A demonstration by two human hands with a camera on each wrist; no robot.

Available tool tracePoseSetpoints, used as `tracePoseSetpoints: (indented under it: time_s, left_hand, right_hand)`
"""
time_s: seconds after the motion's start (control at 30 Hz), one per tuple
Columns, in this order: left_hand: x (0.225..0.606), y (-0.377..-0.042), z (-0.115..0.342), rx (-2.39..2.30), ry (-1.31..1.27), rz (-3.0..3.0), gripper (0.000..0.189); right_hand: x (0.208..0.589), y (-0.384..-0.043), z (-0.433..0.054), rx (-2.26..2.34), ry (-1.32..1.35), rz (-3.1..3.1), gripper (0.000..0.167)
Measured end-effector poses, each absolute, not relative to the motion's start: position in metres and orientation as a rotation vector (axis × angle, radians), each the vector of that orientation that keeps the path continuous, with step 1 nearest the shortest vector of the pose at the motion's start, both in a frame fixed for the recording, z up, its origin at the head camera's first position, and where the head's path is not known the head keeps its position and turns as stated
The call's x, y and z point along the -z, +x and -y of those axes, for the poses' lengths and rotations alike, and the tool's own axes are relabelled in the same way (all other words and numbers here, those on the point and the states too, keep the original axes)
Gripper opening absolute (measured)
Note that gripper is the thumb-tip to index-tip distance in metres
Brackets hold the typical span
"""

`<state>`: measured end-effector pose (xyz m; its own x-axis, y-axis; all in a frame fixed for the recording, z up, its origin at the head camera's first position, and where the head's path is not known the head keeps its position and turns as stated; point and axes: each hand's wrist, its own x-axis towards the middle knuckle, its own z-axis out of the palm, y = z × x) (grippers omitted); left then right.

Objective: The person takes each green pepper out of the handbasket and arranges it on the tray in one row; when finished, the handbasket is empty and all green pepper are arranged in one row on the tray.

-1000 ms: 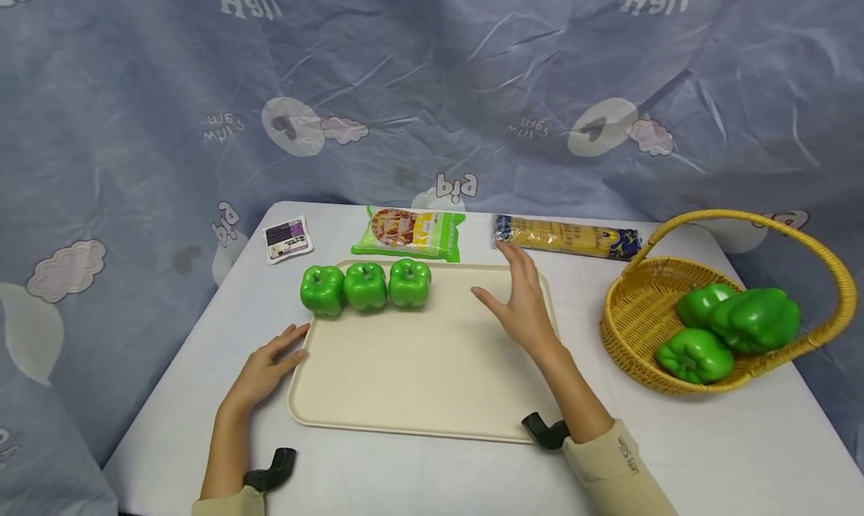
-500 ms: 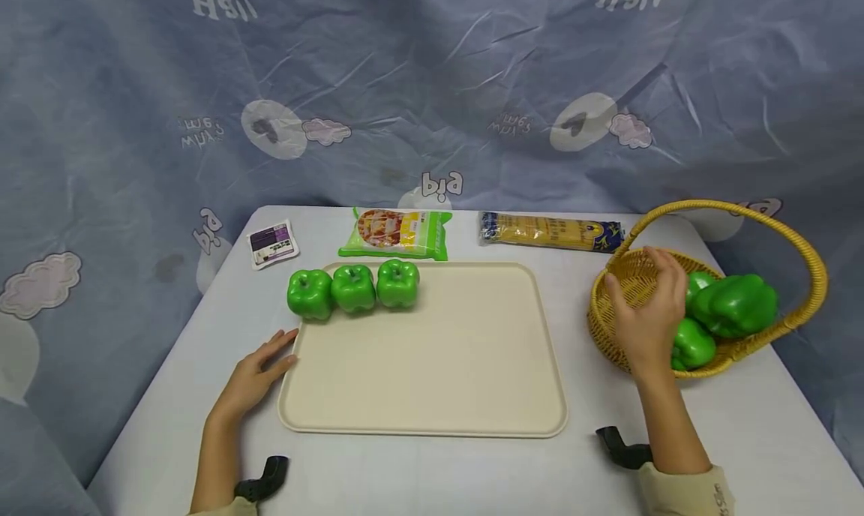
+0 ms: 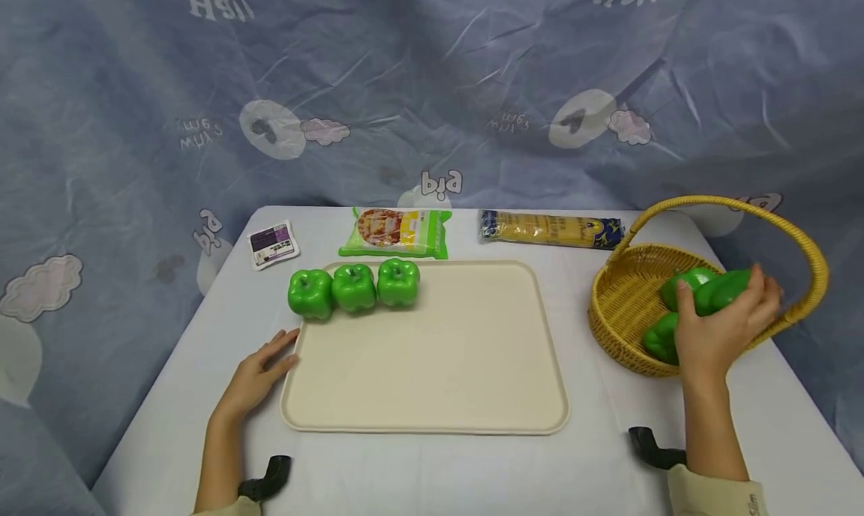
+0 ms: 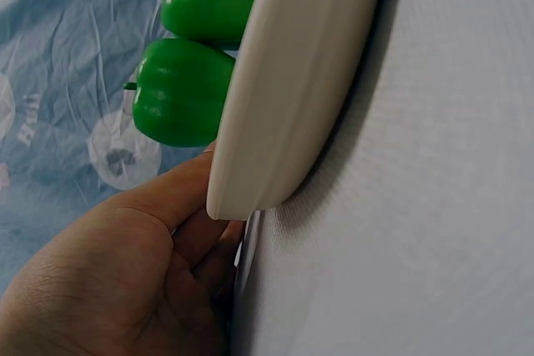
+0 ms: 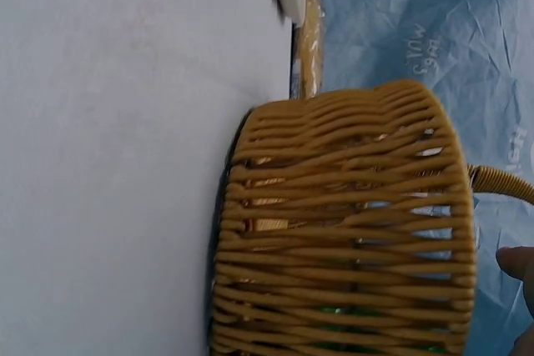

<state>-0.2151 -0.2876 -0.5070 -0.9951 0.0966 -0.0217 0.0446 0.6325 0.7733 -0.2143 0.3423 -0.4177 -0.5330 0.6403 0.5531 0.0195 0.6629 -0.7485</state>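
Now the right hand (image 3: 725,328) has reached farther across the basket (image 3: 610,343), fingers bent around a big pepper (image 3: 721,292) inside, so it's caught but not out. The left hand (image 3: 253,381), fingers loose, holds nothing and touches the tray (image 3: 432,351) near three other peppers (image 3: 354,288).

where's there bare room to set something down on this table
Free: the tray, except its far left part, crowded by three peppers; the white cloth between tray and basket; the basket's left side. Crowded too: the basket's right side, with more peppers and the right hand.
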Motion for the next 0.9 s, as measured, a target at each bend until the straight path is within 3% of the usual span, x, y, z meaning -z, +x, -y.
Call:
tracePoseSetpoints:
  time_s: [0.47, 0.9]
  left_hand:
    - [0.504, -0.215, 0.291, -1.293, 0.12, -2.802, 0.053]
    - [0.512, -0.215, 0.287, -1.333, 0.094, -2.809, 0.052]
  right_hand:
    - [0.42, -0.225, -0.354, -0.948, -0.777, 2.197, 0.089]
    - [0.437, -0.229, -0.368, -0.803, -0.623, 2.205, 0.085]
